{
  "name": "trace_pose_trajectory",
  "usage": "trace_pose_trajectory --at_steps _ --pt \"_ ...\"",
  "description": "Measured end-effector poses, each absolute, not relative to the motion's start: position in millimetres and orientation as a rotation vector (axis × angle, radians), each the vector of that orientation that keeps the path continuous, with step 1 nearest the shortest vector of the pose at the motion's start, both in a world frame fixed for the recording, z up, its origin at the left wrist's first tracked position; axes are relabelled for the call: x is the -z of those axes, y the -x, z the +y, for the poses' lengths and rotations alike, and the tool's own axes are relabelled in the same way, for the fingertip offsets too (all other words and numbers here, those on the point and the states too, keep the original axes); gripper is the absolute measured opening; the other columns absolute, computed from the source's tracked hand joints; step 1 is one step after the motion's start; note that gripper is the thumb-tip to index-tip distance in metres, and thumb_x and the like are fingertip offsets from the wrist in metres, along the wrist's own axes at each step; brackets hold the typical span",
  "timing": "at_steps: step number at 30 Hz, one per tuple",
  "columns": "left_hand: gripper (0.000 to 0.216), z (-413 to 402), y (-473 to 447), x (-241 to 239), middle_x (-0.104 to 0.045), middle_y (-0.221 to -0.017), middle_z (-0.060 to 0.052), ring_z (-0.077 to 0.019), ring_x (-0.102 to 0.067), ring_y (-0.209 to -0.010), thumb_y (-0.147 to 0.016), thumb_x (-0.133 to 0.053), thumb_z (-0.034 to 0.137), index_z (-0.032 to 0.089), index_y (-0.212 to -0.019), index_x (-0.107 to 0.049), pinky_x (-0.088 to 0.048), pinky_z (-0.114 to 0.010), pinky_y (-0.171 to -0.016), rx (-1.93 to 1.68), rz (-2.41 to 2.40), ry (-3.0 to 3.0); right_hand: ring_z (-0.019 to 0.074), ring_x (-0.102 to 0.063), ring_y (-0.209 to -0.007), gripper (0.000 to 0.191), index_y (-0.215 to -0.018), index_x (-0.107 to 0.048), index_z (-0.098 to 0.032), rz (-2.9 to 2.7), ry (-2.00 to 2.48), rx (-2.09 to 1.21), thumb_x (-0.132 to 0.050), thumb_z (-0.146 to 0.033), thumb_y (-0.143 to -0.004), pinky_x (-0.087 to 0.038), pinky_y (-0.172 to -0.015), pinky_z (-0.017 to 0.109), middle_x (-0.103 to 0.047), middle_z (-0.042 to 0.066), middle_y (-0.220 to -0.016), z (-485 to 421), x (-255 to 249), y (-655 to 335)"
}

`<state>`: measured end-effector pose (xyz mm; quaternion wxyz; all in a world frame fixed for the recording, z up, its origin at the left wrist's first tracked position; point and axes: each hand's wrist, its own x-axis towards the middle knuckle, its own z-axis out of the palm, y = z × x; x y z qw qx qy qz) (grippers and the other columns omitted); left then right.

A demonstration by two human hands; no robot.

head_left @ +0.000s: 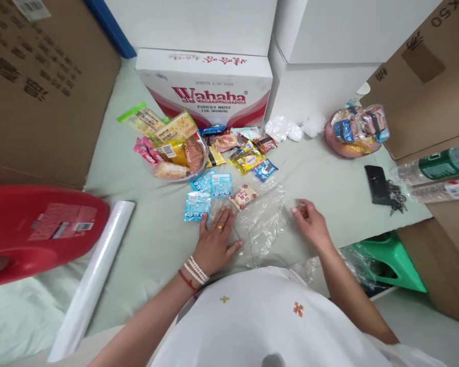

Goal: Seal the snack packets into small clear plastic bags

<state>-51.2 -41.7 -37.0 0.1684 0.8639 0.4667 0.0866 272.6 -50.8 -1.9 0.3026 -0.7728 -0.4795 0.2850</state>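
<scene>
The clear plastic bag point(263, 224) lies flat on the surface point(156, 244). The left hand point(217, 239) presses it down, grip open, palm flat. The right hand point(309, 221) pinches its right edge, grip closed on the film. Snack packets point(221, 186) lie just beyond the bag; none appears inside, so filling seems not yet begun.

A Wahaha box point(210, 86) sits top centre, a cardboard box point(42, 86) upper left. A red stool point(34, 229) and white roll point(95, 275) lie at left. A packed snack bag point(357, 130) rests upper right. At right: phone point(376, 184), keys point(397, 198), bottles point(435, 168), green stool point(389, 260).
</scene>
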Motion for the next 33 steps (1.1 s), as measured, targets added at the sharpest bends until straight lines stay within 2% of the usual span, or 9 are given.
trace_pose_trajectory --at_steps 2,6,12,15,17,21,25,29,33 --pt "0.089 -42 51 38 -0.033 -0.168 -0.021 -0.0391 -0.034 -0.154 -0.092 -0.061 0.051 0.018 -0.165 -0.025 0.002 -0.067 -0.126 -0.225 1.298 -2.473 0.0193 -0.061 -0.07 0.061 -0.128 -0.061 -0.019 -1.281 2.026 -0.896 -0.07 -0.057 -0.082 -0.051 -0.072 0.034 -0.073 0.004 -0.088 -54 8 -260" --pt "0.1 -40 53 38 -0.032 -0.167 -0.022 -0.0399 -0.033 -0.155 -0.087 -0.065 0.062 0.015 -0.165 -0.023 0.003 -0.067 -0.126 -0.174 1.274 -2.477 0.0191 -0.061 -0.07 0.032 -0.092 -0.07 -0.02 -1.281 1.996 -0.932 -0.061 -0.05 -0.084 -0.05 -0.072 0.033 -0.07 0.004 -0.079 -58 16 -268" --pt "0.117 -35 61 45 -0.029 -0.168 -0.023 -0.0369 -0.03 -0.157 -0.079 -0.074 0.062 0.015 -0.167 -0.014 0.008 -0.061 -0.128 -0.186 1.261 -2.478 0.0218 -0.063 -0.063 0.036 -0.079 -0.069 -0.021 -1.432 2.14 -0.879 -0.06 -0.055 -0.085 -0.051 -0.06 0.034 -0.068 0.003 -0.068 -94 6 -327" --pt "0.12 -25 64 46 -0.03 -0.168 -0.023 -0.0368 -0.031 -0.156 -0.076 -0.079 0.057 0.017 -0.167 -0.011 0.011 -0.064 -0.125 -0.132 1.179 -2.465 0.0237 -0.069 -0.073 0.031 -0.09 -0.072 -0.023 -1.561 2.036 -0.62 -0.057 -0.049 -0.094 -0.058 -0.068 0.037 -0.074 0.007 -0.082 -91 -4 -314" --pt "0.122 -16 68 43 -0.027 -0.169 -0.023 -0.0366 -0.028 -0.157 -0.075 -0.08 0.055 0.019 -0.167 -0.01 0.009 -0.066 -0.125 -0.071 1.139 -2.445 0.0259 -0.072 -0.096 0.028 -0.11 -0.073 -0.024 -1.78 1.831 -0.499 -0.054 -0.042 -0.099 -0.061 -0.086 0.041 -0.076 0.011 -0.107 -84 -6 -289" --pt "0.129 -3 77 38 -0.022 -0.171 -0.023 -0.0366 -0.022 -0.16 -0.072 -0.082 0.058 0.021 -0.167 -0.003 0.003 -0.067 -0.125 0.004 1.066 -2.419 0.0282 -0.054 -0.141 0.05 -0.152 -0.053 -0.029 -2.297 1.508 -0.441 -0.054 -0.031 -0.102 -0.052 -0.112 0.048 -0.056 0.01 -0.153 -96 11 -263" --pt "0.132 4 88 37 -0.019 -0.172 -0.022 -0.0384 -0.02 -0.16 -0.07 -0.082 0.059 0.025 -0.167 0.002 -0.001 -0.07 -0.125 0.014 0.993 -2.406 0.0284 -0.052 -0.144 0.06 -0.159 -0.043 -0.034 -2.42 1.562 -0.383 -0.057 -0.029 -0.101 -0.054 -0.113 0.049 -0.05 0.007 -0.159 -138 30 -295" --pt "0.107 8 95 28 -0.022 -0.173 -0.014 -0.0373 -0.02 -0.16 -0.08 -0.071 0.037 0.029 -0.167 -0.009 -0.008 -0.067 -0.126 -0.14 0.949 -2.394 0.0306 -0.061 -0.133 0.042 -0.139 -0.063 -0.031 -2.193 1.58 -0.377 -0.06 -0.026 -0.098 -0.06 -0.102 0.049 -0.059 0.011 -0.149 -146 9 -315" --pt "0.064 3 79 12 -0.053 -0.158 -0.01 -0.0327 -0.033 -0.156 -0.091 -0.045 0.018 0.027 -0.155 -0.047 -0.01 -0.068 -0.126 -0.355 1.246 -2.356 0.0299 -0.068 -0.111 0.03 -0.123 -0.07 -0.03 -2.005 1.493 -0.326 -0.056 -0.02 -0.097 -0.062 -0.087 0.048 -0.072 0.012 -0.115 -107 -16 -282"
